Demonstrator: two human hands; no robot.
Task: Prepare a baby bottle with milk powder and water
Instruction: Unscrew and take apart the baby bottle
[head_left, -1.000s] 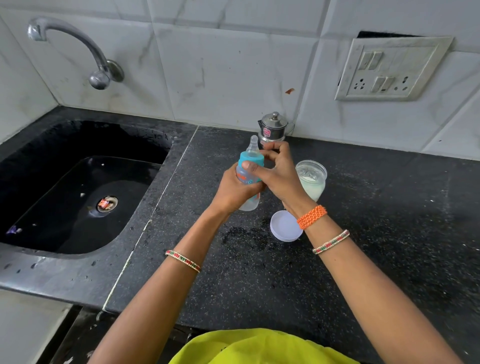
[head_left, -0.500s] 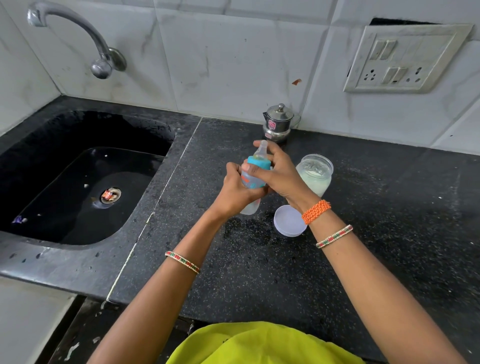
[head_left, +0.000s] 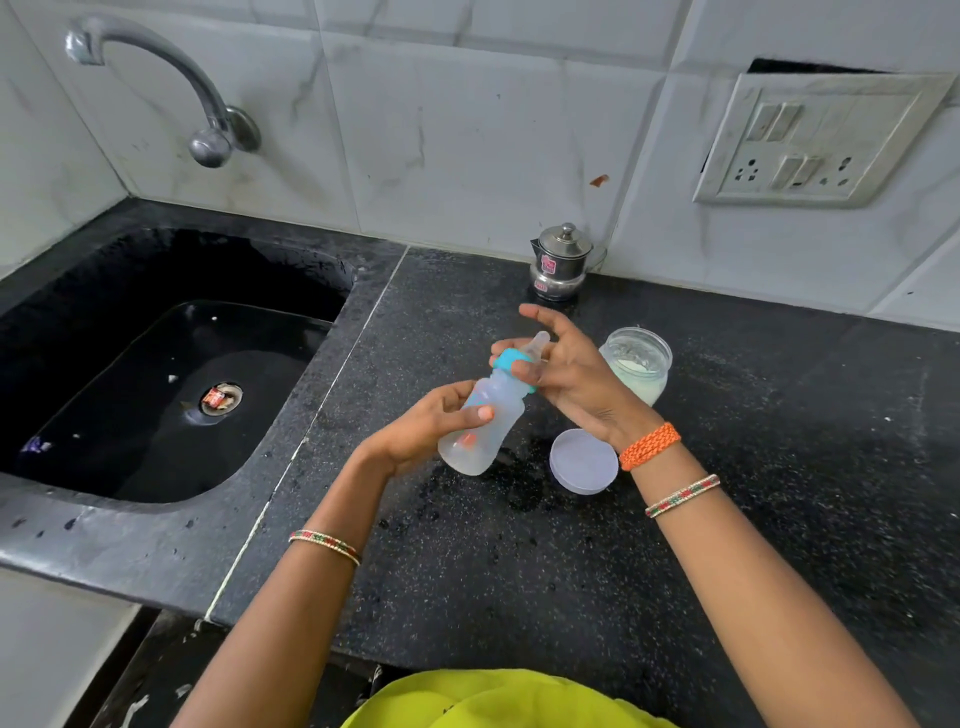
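A translucent baby bottle (head_left: 488, 421) with a teal collar and clear teat is held above the black counter, tilted with its top leaning right. My left hand (head_left: 431, 423) grips its body from the left. My right hand (head_left: 566, 374) has its fingers on the teal collar (head_left: 511, 364), with the index finger stretched out. Right of my hands stands an open clear jar (head_left: 641, 366) of white milk powder. Its round white lid (head_left: 584, 461) lies flat on the counter under my right wrist.
A small steel pot with a lid (head_left: 560, 262) stands at the wall behind the bottle. A black sink (head_left: 156, 384) with a curved tap (head_left: 208, 124) is on the left. A switch and socket plate (head_left: 815, 140) hangs on the right wall.
The bottle has tipped from nearly upright to leaning right and sits lower. My left hand slid down toward its base, and my right hand's fingers have spread at the collar.
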